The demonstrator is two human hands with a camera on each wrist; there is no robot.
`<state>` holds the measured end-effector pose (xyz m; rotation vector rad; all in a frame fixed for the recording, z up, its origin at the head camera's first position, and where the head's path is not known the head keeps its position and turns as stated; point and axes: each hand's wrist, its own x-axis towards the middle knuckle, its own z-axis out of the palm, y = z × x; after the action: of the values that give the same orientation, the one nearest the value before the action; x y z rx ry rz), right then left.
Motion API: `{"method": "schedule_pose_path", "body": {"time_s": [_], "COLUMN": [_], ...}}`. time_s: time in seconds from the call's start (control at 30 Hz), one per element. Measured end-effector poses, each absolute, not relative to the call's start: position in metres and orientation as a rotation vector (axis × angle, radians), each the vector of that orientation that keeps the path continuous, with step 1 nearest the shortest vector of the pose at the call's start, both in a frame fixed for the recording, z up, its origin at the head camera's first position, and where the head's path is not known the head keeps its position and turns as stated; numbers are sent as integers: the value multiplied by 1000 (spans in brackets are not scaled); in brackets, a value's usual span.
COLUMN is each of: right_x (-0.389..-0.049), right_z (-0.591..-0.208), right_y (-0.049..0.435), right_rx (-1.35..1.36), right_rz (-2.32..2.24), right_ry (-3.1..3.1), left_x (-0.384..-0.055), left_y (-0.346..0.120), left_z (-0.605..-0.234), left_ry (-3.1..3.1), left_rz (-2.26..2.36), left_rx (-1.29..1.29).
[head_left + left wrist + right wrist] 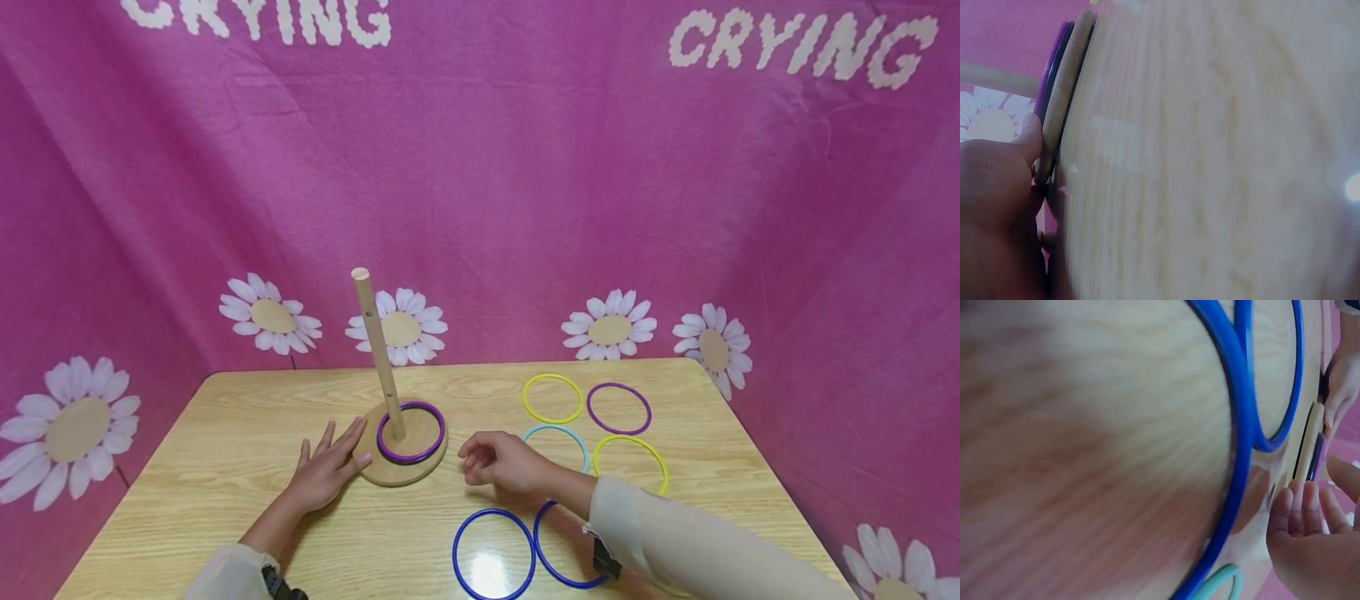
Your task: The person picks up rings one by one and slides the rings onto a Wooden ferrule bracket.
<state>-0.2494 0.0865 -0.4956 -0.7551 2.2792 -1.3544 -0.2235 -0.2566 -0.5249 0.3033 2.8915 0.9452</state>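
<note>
White "CRYING" lettering marks pink cloth; left grip lies spread against wooden base, right grip loosely curled, empty.

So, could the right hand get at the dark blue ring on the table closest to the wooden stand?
Probably yes: the right hand looks empty, and that dark blue ring lies flat nearby with nothing on top. The neighbouring blue ring right beside it shouldn't block a grip.

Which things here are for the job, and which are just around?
Likely for the job:
wooden peg stand
rings around the peg
loose yellow rings
loose purple ring
light blue ring
blue rings
left hand
right hand

Just around:
table
flowered pink cloth
</note>
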Motion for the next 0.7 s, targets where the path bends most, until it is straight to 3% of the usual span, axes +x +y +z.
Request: {"method": "schedule_pose_path", "body": {"time_s": [0.7], "right_x": [-225], "right_z": [-507], "right_y": [106], "right_rx": [-863], "right_rz": [-1255], "right_ry": [2305], "left_x": [-223], "left_y": [-256], "left_z": [-526], "left_ry": [2900], "left_rz": [957], "left_rx": [309]}}
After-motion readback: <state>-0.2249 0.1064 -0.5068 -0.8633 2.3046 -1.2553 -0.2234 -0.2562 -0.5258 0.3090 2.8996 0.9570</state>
